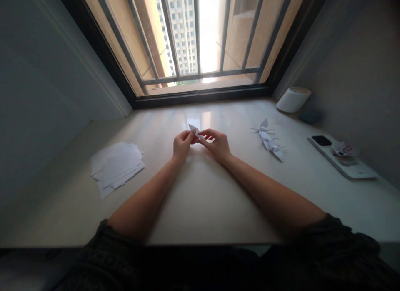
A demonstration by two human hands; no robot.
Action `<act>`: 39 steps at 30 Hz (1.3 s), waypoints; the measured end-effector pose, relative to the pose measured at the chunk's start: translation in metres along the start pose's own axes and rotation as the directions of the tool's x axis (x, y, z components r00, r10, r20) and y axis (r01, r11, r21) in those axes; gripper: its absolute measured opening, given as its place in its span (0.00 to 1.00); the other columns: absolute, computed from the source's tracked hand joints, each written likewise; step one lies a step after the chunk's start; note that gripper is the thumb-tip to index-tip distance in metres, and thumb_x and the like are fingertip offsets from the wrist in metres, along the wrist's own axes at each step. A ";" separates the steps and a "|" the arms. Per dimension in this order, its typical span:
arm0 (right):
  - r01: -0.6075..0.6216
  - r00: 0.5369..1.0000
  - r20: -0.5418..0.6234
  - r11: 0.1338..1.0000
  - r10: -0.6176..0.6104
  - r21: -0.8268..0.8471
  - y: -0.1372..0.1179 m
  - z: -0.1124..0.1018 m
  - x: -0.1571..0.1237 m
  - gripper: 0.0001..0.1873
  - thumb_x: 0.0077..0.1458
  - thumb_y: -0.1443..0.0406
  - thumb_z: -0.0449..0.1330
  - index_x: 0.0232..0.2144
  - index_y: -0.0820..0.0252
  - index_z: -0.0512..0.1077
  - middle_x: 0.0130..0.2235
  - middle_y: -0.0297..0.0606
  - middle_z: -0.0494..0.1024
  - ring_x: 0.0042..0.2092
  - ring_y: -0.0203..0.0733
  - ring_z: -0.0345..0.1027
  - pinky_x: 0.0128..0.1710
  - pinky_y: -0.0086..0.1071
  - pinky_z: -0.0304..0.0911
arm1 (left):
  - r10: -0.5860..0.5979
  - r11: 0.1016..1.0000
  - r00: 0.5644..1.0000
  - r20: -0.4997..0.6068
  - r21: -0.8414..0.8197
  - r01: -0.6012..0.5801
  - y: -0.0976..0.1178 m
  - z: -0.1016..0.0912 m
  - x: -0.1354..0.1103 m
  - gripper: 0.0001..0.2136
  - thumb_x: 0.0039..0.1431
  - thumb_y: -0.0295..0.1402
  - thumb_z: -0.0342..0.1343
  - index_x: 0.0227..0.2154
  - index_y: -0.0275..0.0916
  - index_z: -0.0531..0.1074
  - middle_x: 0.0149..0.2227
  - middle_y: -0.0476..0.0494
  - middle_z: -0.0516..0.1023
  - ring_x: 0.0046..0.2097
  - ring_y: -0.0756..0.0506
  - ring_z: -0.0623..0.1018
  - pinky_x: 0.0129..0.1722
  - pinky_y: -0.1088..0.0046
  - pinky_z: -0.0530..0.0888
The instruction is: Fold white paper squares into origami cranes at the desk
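Between my two hands, over the middle of the white tabletop, is a small piece of folded white paper [194, 129] with a pointed tip turned up and to the left. My left hand [183, 144] pinches it from the left, thumb on top. From the right, the thumb and fingers of my right hand [218, 144] close on its lower right end. The fingers hide part of the folds. To the right of my right hand, several finished paper cranes [268, 140] lie in a row, touching or very close together.
A loose stack of white paper sheets [120, 166] lies on the left. At right are a phone [353, 168] with a round grip on its back, a white cylindrical object [293, 99] and a small dark object [310, 116]. A barred window [200, 78] stands behind the tabletop [193, 199].
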State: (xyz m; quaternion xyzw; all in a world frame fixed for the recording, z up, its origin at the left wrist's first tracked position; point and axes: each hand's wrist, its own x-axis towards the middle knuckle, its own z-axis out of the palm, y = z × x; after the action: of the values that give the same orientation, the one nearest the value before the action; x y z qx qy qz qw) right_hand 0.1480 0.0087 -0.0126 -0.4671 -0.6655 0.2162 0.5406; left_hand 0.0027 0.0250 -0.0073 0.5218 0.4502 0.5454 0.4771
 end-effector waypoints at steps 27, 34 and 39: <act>-0.171 0.984 -0.010 0.964 0.177 0.203 0.007 0.001 0.004 0.14 0.46 0.52 0.66 0.29 0.55 0.78 0.33 0.36 0.81 0.31 0.39 0.72 0.31 0.34 0.67 | 0.013 0.996 1.000 0.023 -0.092 -0.011 -0.003 0.000 0.000 0.18 0.42 0.46 0.67 0.29 0.37 0.76 0.30 0.45 0.80 0.35 0.47 0.80 0.40 0.69 0.74; -0.200 0.979 0.016 0.954 0.201 0.222 0.007 0.002 0.005 0.17 0.46 0.50 0.65 0.29 0.56 0.76 0.34 0.37 0.81 0.33 0.40 0.74 0.35 0.34 0.68 | 0.016 0.995 0.999 0.031 -0.097 -0.013 -0.005 0.000 0.000 0.17 0.43 0.45 0.67 0.30 0.36 0.78 0.30 0.44 0.81 0.35 0.46 0.80 0.40 0.68 0.74; -0.225 0.974 0.028 0.945 0.225 0.239 0.012 0.003 0.006 0.17 0.45 0.50 0.65 0.29 0.56 0.76 0.34 0.37 0.81 0.33 0.41 0.74 0.35 0.35 0.69 | 0.021 0.996 0.999 0.041 -0.091 -0.017 -0.005 0.000 0.000 0.16 0.45 0.45 0.66 0.32 0.36 0.78 0.32 0.43 0.81 0.36 0.45 0.81 0.41 0.67 0.74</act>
State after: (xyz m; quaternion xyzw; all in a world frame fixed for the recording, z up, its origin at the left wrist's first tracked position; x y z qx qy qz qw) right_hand 0.1497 0.0199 -0.0204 -0.4709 -0.5771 0.3554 0.5648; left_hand 0.0027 0.0255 -0.0121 0.5152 0.4099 0.5589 0.5042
